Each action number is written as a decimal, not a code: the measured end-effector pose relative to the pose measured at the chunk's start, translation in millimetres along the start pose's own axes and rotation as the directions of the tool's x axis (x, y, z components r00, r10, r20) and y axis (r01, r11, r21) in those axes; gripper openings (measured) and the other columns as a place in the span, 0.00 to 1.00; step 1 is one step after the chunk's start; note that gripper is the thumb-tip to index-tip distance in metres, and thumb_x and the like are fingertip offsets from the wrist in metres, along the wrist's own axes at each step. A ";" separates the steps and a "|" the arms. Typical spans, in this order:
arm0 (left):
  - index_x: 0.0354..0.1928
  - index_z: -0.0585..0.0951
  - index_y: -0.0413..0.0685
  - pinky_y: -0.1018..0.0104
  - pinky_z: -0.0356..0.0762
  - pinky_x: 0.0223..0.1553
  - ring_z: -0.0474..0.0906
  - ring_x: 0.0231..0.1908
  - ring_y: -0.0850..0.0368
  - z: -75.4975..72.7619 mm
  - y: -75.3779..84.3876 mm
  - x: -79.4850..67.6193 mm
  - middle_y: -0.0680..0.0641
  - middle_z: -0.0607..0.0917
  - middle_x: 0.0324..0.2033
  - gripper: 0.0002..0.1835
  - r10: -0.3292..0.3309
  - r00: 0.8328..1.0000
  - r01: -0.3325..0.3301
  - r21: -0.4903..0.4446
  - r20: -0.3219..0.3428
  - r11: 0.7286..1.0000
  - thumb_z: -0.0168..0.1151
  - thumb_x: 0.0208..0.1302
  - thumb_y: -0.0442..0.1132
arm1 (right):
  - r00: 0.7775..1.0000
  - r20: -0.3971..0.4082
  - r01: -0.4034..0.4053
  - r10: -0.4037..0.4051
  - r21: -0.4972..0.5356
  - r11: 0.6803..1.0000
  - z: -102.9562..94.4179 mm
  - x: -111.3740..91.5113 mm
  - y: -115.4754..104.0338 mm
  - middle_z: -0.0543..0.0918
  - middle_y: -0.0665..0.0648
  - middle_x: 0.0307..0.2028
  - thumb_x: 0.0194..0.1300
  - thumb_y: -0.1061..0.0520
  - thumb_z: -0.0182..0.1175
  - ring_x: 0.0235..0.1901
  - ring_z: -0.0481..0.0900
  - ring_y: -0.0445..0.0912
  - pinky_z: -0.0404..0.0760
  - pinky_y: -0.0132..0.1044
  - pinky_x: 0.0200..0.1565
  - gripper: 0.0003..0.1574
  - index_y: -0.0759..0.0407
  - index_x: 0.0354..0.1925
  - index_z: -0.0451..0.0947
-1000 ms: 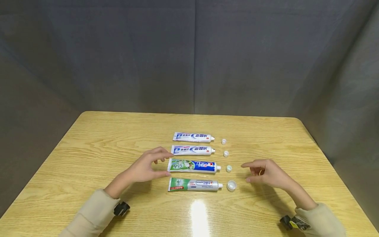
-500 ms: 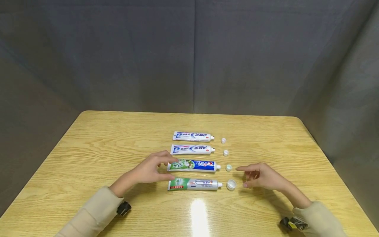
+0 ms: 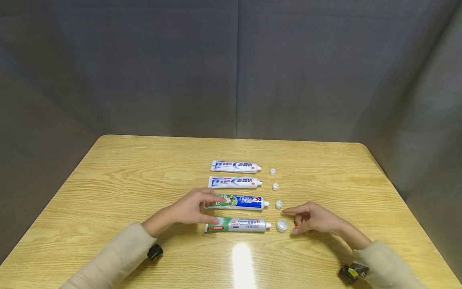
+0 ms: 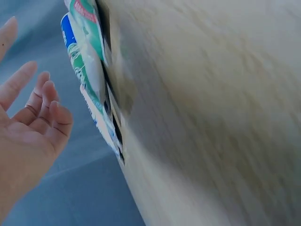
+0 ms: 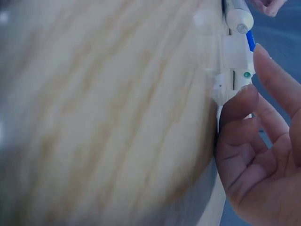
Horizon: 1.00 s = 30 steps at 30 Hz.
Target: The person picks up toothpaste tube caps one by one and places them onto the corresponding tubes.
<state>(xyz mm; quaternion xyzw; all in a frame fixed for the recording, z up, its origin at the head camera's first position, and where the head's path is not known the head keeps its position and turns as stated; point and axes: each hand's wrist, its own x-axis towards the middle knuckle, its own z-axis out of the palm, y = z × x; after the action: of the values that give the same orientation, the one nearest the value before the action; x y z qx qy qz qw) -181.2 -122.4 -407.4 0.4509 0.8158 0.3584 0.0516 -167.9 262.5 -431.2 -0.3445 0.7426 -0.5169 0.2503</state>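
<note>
Several capless toothpaste tubes lie in a column, nozzles to the right. Nearest is a green-and-silver toothpaste tube [image 3: 249, 226], then a green-and-blue toothpaste tube [image 3: 249, 202]. My left hand [image 3: 193, 206] hovers over the left ends of these two, thumb by the nearer, fingers over the other; contact is unclear. In the left wrist view its fingers are spread, holding nothing. My right hand [image 3: 315, 218] is just right of the large white cap [image 3: 282, 225] and a small cap [image 3: 279, 204]. Its index finger points left, the other fingers bend loosely, and nothing is held.
Farther back lie two white-and-blue toothpaste tubes [image 3: 234, 182], with a small cap [image 3: 276, 186] and another small cap [image 3: 272, 171] off their nozzles. The wooden table [image 3: 126, 180] is bounded by a grey curtain [image 3: 231, 80] behind and at the sides.
My left hand has slid right and slightly nearer, over the two nearest tubes. My right hand has come left and nearer, closer to the large cap. Tubes and caps lie as before.
</note>
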 end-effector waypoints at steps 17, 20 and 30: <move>0.50 0.79 0.41 0.75 0.60 0.23 0.61 0.20 0.66 18.6 -0.3 16.7 0.49 0.73 0.20 0.28 -0.030 0.997 0.029 0.022 0.075 0.999 0.71 0.48 0.47 | 0.987 0.103 -0.136 0.124 0.115 0.984 4.1 12.8 -3.6 0.70 0.71 0.16 0.51 0.68 0.64 0.14 0.68 0.35 0.71 0.27 0.17 0.36 0.81 0.56 0.62; 0.50 0.79 0.42 0.75 0.62 0.24 0.64 0.20 0.62 22.2 0.3 19.3 0.49 0.75 0.21 0.27 -0.048 0.995 0.046 0.022 0.085 0.999 0.70 0.48 0.47 | 0.986 0.117 -0.133 0.120 0.109 0.985 4.5 13.8 -4.8 0.67 0.74 0.15 0.51 0.68 0.64 0.12 0.67 0.35 0.70 0.27 0.16 0.34 0.81 0.55 0.63; 0.51 0.78 0.41 0.75 0.61 0.23 0.62 0.22 0.65 27.2 5.2 22.2 0.55 0.73 0.20 0.29 -0.127 0.984 0.116 0.090 0.124 0.989 0.69 0.49 0.49 | 0.978 0.117 -0.180 0.172 0.063 0.982 5.0 19.1 -6.7 0.69 0.65 0.12 0.51 0.66 0.65 0.11 0.67 0.35 0.69 0.26 0.16 0.32 0.77 0.53 0.68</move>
<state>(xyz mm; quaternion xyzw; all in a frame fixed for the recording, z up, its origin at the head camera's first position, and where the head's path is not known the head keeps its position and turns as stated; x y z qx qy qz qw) -179.6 -88.9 -418.9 0.4243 0.8509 0.2905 0.1074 -174.8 243.3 -426.9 -0.2962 0.7358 -0.4994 0.3486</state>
